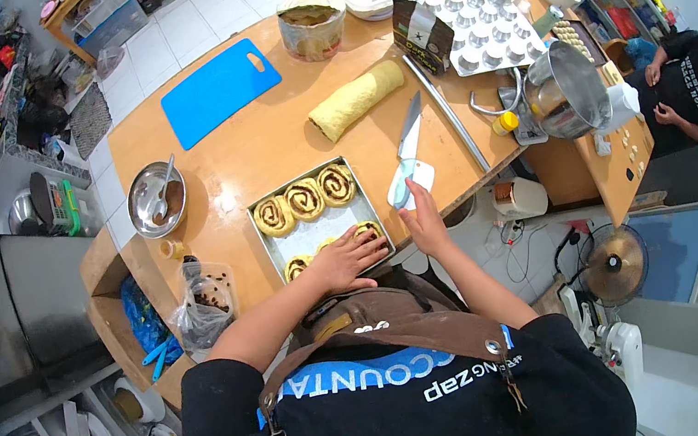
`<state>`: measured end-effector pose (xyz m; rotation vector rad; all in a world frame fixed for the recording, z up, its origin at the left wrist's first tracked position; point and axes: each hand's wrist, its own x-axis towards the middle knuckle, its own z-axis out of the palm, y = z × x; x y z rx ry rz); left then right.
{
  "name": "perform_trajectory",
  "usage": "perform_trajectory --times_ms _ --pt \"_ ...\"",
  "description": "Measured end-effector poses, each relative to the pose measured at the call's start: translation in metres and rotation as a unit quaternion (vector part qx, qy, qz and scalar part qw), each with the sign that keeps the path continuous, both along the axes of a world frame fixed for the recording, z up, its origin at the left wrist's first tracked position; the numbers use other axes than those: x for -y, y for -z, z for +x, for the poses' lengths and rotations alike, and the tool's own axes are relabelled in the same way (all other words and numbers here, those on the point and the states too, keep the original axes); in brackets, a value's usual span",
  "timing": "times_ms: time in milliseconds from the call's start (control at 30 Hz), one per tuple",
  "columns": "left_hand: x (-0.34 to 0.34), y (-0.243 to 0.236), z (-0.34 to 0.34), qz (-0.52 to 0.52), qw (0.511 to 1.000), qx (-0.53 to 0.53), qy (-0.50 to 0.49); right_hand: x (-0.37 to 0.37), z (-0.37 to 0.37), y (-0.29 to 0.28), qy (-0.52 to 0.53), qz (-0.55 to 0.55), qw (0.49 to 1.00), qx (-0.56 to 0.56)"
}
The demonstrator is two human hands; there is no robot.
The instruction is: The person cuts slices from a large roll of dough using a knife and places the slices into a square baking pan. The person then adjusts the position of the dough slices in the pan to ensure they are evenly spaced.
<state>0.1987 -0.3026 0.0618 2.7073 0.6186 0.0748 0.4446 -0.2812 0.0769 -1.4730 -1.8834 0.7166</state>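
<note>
My left hand (347,260) lies palm down, fingers spread, over the near right part of a square metal baking pan (257,234). It touches the spiral rolls there and partly hides the near row. Three swirled rolls (304,199) with dark filling sit along the pan's far side, with bare lining between the rows. Right of the pan, my right hand (426,221) has its fingers closed at the handle end of a knife (410,126) with a pale blue handle. A white flat scraper (424,177) lies under that handle, by my fingertips.
A filled dough log (358,100) lies beyond the pan, near a metal rod (447,114). Around them are a blue cutting board (222,93), a steel bowl (149,214) with a spoon, a tub (314,28), a muffin tray (484,31) and a mixer bowl (568,91). Another person (689,83) is at the right.
</note>
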Motion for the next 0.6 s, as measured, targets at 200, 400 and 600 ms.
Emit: perform_trajectory --times_ms 200,400,600 --pt "-0.003 0.001 0.004 0.002 1.000 -0.020 0.008 -0.007 0.005 -0.002 -0.011 -0.009 1.000 0.001" --pt "-0.010 -0.006 0.004 -0.015 1.000 -0.025 -0.003 -0.021 0.003 -0.005 -0.090 -0.038 0.993 0.062" --pt "-0.052 -0.007 -0.009 0.072 0.943 -0.082 -0.313 -0.056 -0.055 -0.014 -0.233 -0.011 0.938 0.258"
